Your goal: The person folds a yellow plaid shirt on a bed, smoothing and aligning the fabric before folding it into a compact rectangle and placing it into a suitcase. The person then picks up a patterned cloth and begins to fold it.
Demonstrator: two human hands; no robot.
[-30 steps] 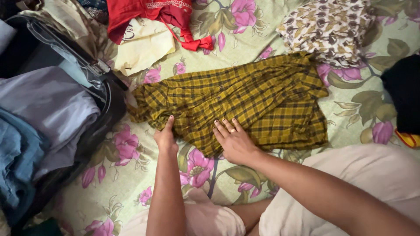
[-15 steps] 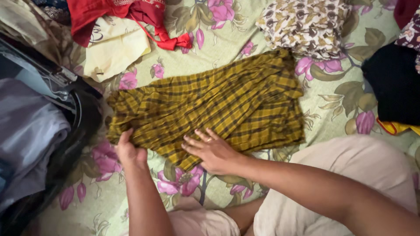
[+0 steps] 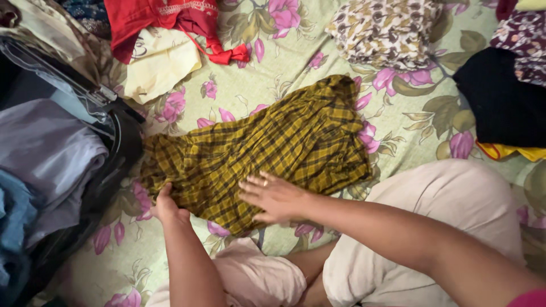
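Observation:
A yellow and black checked garment lies bunched on a green floral bedsheet in front of my knees. My left hand pinches its lower left edge, fingers closed on the cloth. My right hand lies flat on the near edge of the garment, fingers spread, a ring on one finger. The far end of the garment points up and to the right.
An open dark suitcase at the left holds folded grey and blue clothes. A red garment and a cream cloth lie at the top. A brown patterned cloth and a black garment lie at the right.
The checked garment has been drawn in from the right and is now narrower and more bunched. My left hand went from resting on it to pinching its edge.

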